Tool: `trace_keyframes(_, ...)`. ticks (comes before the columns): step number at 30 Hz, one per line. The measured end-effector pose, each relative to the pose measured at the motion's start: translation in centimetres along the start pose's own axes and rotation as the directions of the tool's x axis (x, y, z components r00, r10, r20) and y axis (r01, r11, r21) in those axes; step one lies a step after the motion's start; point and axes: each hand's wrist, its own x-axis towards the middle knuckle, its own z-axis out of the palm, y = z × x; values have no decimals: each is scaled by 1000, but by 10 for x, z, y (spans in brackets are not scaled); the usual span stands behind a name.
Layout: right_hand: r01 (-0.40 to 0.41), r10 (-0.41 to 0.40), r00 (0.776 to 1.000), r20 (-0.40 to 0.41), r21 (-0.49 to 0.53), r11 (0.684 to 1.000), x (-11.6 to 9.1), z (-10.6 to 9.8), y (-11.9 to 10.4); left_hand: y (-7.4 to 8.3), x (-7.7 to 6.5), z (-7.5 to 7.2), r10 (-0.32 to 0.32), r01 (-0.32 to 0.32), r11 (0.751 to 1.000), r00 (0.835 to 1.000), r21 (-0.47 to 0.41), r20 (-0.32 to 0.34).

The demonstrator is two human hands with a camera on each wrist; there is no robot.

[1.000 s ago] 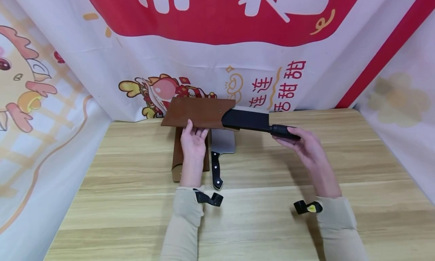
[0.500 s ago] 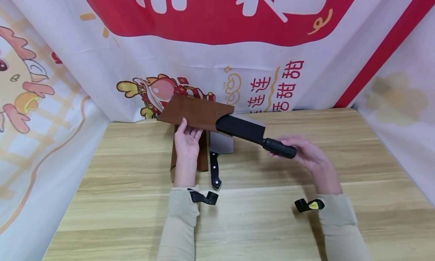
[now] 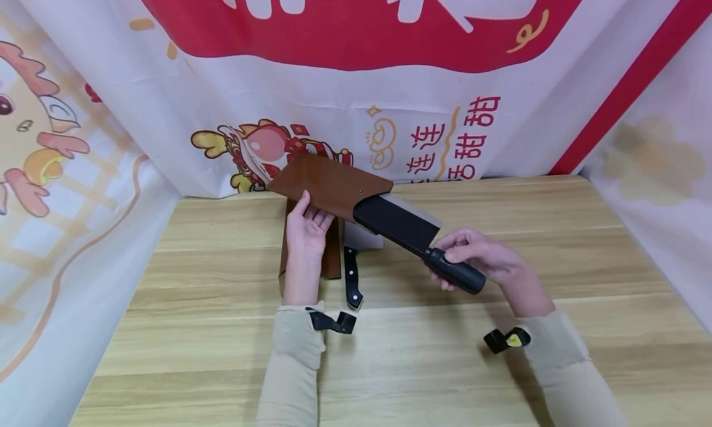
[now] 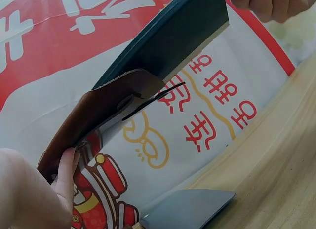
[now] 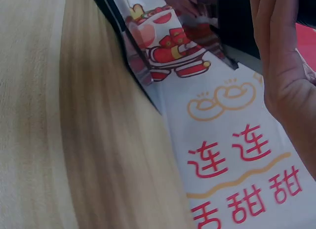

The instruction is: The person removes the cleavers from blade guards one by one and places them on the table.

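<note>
My left hand (image 3: pixel 308 236) holds a brown leather knife sheath (image 3: pixel 328 181) above the table, thumb on its near face and fingers beneath. Out of the sheath's right end comes part of a cleaver (image 3: pixel 399 224) with a black-faced blade and a pale edge along its far side; the rest is hidden inside. My right hand (image 3: pixel 485 255) grips its black handle (image 3: pixel 458 272), which slopes down to the right. Below lies a second cleaver (image 3: pixel 353 277) with a riveted black handle, its blade (image 4: pixel 190 208) partly hidden in the head view. Another brown sheath (image 3: pixel 332 254) lies behind my left wrist.
The wooden table (image 3: pixel 417 365) ends at a printed white and red cloth (image 3: pixel 356 93) behind it. Cloth also hangs at both sides. Each sleeve bears a small black wrist mount, one on the left (image 3: pixel 336 321) and one on the right (image 3: pixel 503 339).
The cleaver's handle end has swung down and towards me, tilting sheath and blade more steeply. My right hand has shifted its hold on the handle. The left hand has moved slightly left.
</note>
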Motion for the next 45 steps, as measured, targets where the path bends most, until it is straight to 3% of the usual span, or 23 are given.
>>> trace_keyframes(7,-6,6,1000,-5,-62,998,-4,8,-7,5,-1,-3,13,-13,1000,1000,20,11)
trace_keyframes(13,13,-11,1000,27,-86,996,-15,2,-14,18,0,-9,84,-83,996,996,35,-19)
trace_keyframes(19,51,-46,998,47,-105,993,-26,-4,-22,35,-1,-13,151,-151,988,988,-8,-39)
trace_keyframes(25,85,-86,996,-2,-109,990,-35,-8,-29,42,-4,-15,160,-161,987,986,-9,-56)
trace_keyframes(36,66,-83,977,-196,-94,993,-52,-9,-35,26,-11,-11,122,-118,989,992,84,-44)
trace_keyframes(45,64,-79,967,-241,-70,996,-65,-9,-33,1,-16,-1,66,-70,978,997,196,28)
